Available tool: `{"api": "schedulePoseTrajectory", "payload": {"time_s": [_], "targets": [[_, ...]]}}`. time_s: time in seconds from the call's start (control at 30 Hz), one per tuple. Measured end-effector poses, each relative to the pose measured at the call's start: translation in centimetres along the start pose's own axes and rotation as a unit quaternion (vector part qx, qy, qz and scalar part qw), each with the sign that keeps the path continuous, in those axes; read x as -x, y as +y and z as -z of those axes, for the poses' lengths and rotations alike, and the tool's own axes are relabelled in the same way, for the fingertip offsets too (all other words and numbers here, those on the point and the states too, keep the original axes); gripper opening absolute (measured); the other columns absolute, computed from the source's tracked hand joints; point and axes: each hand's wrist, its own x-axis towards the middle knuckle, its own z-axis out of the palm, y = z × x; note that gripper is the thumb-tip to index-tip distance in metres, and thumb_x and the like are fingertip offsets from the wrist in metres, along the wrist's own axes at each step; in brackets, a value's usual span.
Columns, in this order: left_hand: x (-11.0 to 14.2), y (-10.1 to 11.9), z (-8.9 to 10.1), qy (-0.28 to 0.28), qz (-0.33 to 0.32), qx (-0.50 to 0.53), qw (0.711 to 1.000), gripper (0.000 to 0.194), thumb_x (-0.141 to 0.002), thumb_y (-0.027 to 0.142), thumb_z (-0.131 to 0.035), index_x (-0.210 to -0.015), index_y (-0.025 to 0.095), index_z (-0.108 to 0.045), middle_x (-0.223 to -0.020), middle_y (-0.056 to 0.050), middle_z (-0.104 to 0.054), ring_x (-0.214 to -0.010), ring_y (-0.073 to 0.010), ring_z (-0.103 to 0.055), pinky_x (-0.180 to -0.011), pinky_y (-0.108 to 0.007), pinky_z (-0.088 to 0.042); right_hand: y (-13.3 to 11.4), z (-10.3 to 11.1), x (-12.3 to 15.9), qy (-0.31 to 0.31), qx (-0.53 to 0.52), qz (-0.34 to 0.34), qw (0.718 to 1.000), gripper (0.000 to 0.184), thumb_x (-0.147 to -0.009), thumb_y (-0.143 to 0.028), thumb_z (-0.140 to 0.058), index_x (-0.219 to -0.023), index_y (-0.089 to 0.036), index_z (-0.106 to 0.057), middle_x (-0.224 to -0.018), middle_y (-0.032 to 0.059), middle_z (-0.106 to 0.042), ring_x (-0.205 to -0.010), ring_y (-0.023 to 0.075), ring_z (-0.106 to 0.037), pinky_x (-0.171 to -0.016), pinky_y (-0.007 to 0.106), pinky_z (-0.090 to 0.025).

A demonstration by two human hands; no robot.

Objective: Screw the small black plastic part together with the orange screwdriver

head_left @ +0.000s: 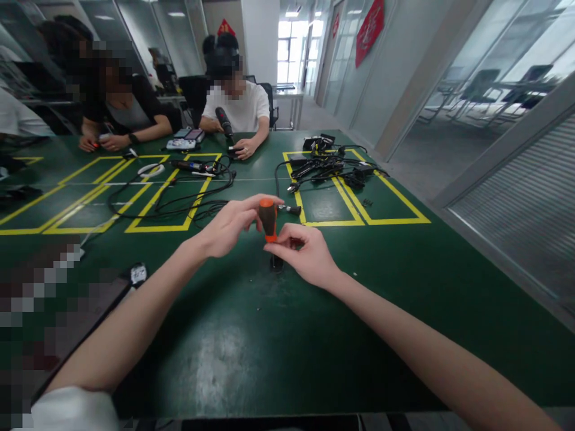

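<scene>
A screwdriver (268, 219) with a dark handle and orange ends stands upright in front of me, its shaft mostly hidden. My left hand (229, 226) is curled loosely at the handle's upper part, one finger reaching behind it. Low on the handle, at the orange collar, the thumb and fingers of my right hand (308, 251) pinch it. Directly beneath is a small black part (276, 263) on the green table (251, 347); whether the tip touches it is hidden. Just beyond my hands lies a short black-and-silver piece (290, 209).
Black cables and adapters (323, 164) are heaped at the back right. More cable (179, 203) loops across the left, within yellow tape outlines. Across the table a person (240, 108) holds a black power tool (223, 121); another person (126, 111) sits farther left. A blurred-out object (58, 299) is at near left.
</scene>
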Motion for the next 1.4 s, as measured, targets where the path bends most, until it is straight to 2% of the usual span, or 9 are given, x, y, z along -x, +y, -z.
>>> {"api": "schedulePoseTrajectory", "payload": {"time_s": [0.13, 0.3, 0.47, 0.57, 0.67, 0.87, 1.1, 1.27, 1.4], "targets": [[0.7, -3.2, -2.3, -0.023, 0.060, 0.130, 0.989, 0.051, -0.097, 0.031, -0.027, -0.118, 0.013, -0.071, -0.102, -0.013, -0.075, -0.090, -0.0236, -0.068, -0.073, -0.033, -0.053, -0.1, 0.4, 0.4, -0.010, 0.012, -0.008, 1.000, 0.027, -0.088, -0.037, -0.075, -0.068, -0.019, -0.067, -0.060, -0.0034, -0.057, -0.053, 0.0108, -0.045, -0.051, 0.025, -0.038], [3.2, -4.5, -5.2, -0.081, 0.110, 0.116, 0.984, 0.056, -0.072, 0.019, -0.059, -0.128, 0.018, -0.068, -0.122, -0.009, -0.074, -0.103, -0.0237, -0.066, -0.091, -0.038, -0.053, 0.3, 0.4, 1.2, 0.005, -0.002, -0.027, 1.000, 0.024, -0.093, -0.037, -0.069, -0.078, -0.019, -0.072, -0.065, -0.0009, -0.060, -0.056, 0.0128, -0.051, -0.052, 0.026, -0.041], [5.1, -4.4, -6.5, -0.068, 0.134, 0.095, 0.984, 0.043, -0.085, 0.031, -0.070, -0.124, 0.015, -0.068, -0.118, -0.010, -0.075, -0.103, -0.0224, -0.067, -0.096, -0.039, -0.051, 0.1, 0.0, 1.6, 0.002, -0.007, -0.010, 1.000, 0.028, -0.097, -0.037, -0.063, -0.077, -0.019, -0.072, -0.078, 0.0038, -0.065, -0.070, 0.0163, -0.060, -0.059, 0.028, -0.048], [5.3, -4.3, -6.9, -0.030, 0.143, 0.089, 0.985, 0.037, -0.085, 0.033, -0.073, -0.117, 0.016, -0.069, -0.110, -0.008, -0.075, -0.098, -0.0212, -0.066, -0.092, -0.037, -0.052, -0.1, -0.1, 1.8, 0.008, -0.041, -0.017, 0.999, 0.027, -0.097, -0.040, -0.063, -0.082, -0.020, -0.072, -0.090, 0.0052, -0.065, -0.065, 0.0131, -0.059, -0.054, 0.026, -0.049], [5.6, -4.1, -7.0, -0.010, 0.146, 0.087, 0.985, 0.031, -0.082, 0.030, -0.076, -0.109, 0.016, -0.068, -0.103, -0.006, -0.073, -0.095, -0.0198, -0.065, -0.089, -0.035, -0.052, 0.1, -0.4, 2.1, -0.014, -0.098, -0.067, 0.993, 0.032, -0.098, -0.048, -0.062, -0.088, -0.019, -0.072, -0.083, 0.0026, -0.065, -0.050, 0.0085, -0.054, -0.044, 0.024, -0.046], [7.0, -3.6, -6.9, 0.003, 0.147, 0.079, 0.986, 0.029, -0.082, 0.025, -0.076, -0.108, 0.017, -0.068, -0.104, -0.006, -0.073, -0.097, -0.0201, -0.067, -0.092, -0.037, -0.054, 0.6, -1.5, 2.6, 0.010, -0.164, -0.088, 0.982, 0.031, -0.094, -0.052, -0.067, -0.102, -0.022, -0.061, -0.074, -0.0014, -0.067, -0.051, 0.0112, -0.060, -0.047, 0.024, -0.051], [7.5, -3.2, -7.3, 0.013, 0.114, 0.026, 0.993, 0.030, -0.086, 0.026, -0.073, -0.115, 0.018, -0.067, -0.111, -0.008, -0.074, -0.102, -0.0223, -0.069, -0.096, -0.039, -0.054, 0.3, -1.8, 2.9, 0.092, -0.131, -0.096, 0.982, 0.033, -0.089, -0.049, -0.076, -0.081, -0.022, -0.057, -0.068, -0.0008, -0.067, -0.048, 0.0107, -0.056, -0.044, 0.023, -0.048], [7.4, -3.0, -7.3, 0.010, 0.094, 0.004, 0.996, 0.026, -0.093, 0.030, -0.066, -0.116, 0.017, -0.067, -0.110, -0.009, -0.073, -0.102, -0.0231, -0.068, -0.096, -0.040, -0.054, 0.2, -1.1, 3.2, 0.100, -0.109, -0.095, 0.984, 0.034, -0.081, -0.047, -0.083, -0.070, -0.021, -0.064, -0.065, -0.0008, -0.062, -0.047, 0.0115, -0.056, -0.041, 0.025, -0.048], [7.7, -3.1, -6.8, -0.014, 0.068, -0.011, 0.998, 0.029, -0.092, 0.020, -0.059, -0.120, 0.016, -0.067, -0.115, -0.011, -0.073, -0.108, -0.0231, -0.065, -0.098, -0.039, -0.053, -0.1, -0.8, 3.6, 0.111, -0.111, -0.114, 0.981, 0.026, -0.078, -0.041, -0.087, -0.076, -0.020, -0.073, -0.063, 0.0016, -0.068, -0.045, 0.0133, -0.059, -0.040, 0.026, -0.051]]}}
